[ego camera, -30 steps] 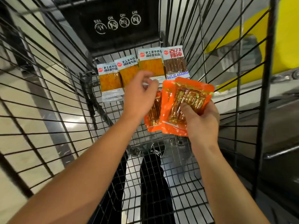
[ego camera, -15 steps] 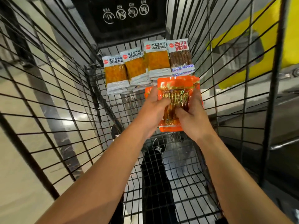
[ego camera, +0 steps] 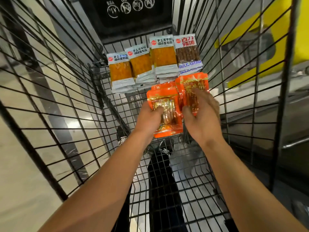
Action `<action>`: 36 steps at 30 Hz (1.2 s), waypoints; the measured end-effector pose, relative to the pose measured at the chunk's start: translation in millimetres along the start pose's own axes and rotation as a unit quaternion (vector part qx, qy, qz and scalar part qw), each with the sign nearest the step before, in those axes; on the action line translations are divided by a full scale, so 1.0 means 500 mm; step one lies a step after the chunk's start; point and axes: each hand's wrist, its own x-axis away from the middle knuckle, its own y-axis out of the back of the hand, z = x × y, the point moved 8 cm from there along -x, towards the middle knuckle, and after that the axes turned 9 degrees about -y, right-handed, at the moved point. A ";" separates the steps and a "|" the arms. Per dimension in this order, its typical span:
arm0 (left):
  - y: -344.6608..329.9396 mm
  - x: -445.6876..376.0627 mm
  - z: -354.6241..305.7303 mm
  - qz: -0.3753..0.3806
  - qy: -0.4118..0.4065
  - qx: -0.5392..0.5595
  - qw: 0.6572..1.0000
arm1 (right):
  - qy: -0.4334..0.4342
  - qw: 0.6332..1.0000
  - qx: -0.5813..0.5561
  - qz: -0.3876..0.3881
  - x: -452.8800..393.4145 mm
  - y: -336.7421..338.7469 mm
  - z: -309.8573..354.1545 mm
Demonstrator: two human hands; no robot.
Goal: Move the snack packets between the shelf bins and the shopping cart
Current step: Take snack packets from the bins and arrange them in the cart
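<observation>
Both my arms reach down into a black wire shopping cart (ego camera: 70, 91). My left hand (ego camera: 150, 121) holds an orange snack packet (ego camera: 164, 104) near its lower left, thumb on top. My right hand (ego camera: 202, 118) lies on a second orange packet (ego camera: 192, 84) just to the right, fingers spread over it. Both packets sit low over the cart floor, side by side. Beyond them lie stacks of white-and-orange packets (ego camera: 120, 71) (ego camera: 164, 56) and a stack of brown stick-snack packets (ego camera: 188, 52) against the far end.
The cart's wire walls close in on both sides. A black panel with white icons (ego camera: 130, 9) forms the far end. A yellow shelf part (ego camera: 280, 34) shows through the right wall. My dark trousers and shoes (ego camera: 163, 151) show below the mesh floor.
The two orange packets, held stacked together half a second ago, now lie apart side by side, lower in the cart. My right hand has shifted right onto the right packet.
</observation>
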 end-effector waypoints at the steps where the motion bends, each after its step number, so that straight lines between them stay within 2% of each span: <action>1: 0.010 -0.009 0.008 -0.018 0.004 -0.016 1.000 | 0.001 0.999 0.036 -0.026 -0.007 0.010 -0.008; 3: 0.024 -0.035 0.022 -0.056 0.003 -0.037 0.998 | 0.018 0.995 0.089 -0.045 -0.022 0.009 -0.020; 6: 0.015 -0.074 0.027 -0.071 0.005 -0.094 0.993 | 0.070 0.983 0.156 -0.064 -0.030 -0.015 -0.033; 10: 0.003 -0.109 0.011 -0.101 -0.009 -0.162 0.982 | 0.093 0.979 0.161 -0.084 -0.021 -0.031 -0.045; 14: -0.007 -0.115 -0.027 -0.116 -0.076 -0.268 0.953 | 0.147 0.967 0.160 -0.130 -0.002 -0.025 -0.034; 16: -0.016 -0.110 -0.037 -0.110 -0.102 -0.301 0.942 | 0.129 0.973 0.151 -0.114 -0.006 -0.031 -0.046; 21: -0.017 -0.093 -0.033 -0.103 -0.140 -0.297 0.939 | 0.089 0.985 0.129 -0.074 -0.015 -0.038 -0.076; 23: -0.010 -0.084 -0.032 -0.101 -0.164 -0.315 0.929 | 0.086 0.986 0.117 -0.078 -0.016 -0.035 -0.080; 28: -0.001 -0.066 -0.006 -0.078 -0.147 -0.347 0.923 | 0.107 0.981 0.117 -0.110 -0.012 -0.028 -0.081; 33: -0.008 -0.060 -0.006 -0.069 -0.159 -0.352 0.920 | 0.073 0.984 0.157 -0.034 -0.010 -0.047 -0.097; 36: -0.010 -0.062 -0.007 -0.064 -0.171 -0.370 0.911 | 0.065 0.981 0.183 -0.022 -0.008 -0.051 -0.100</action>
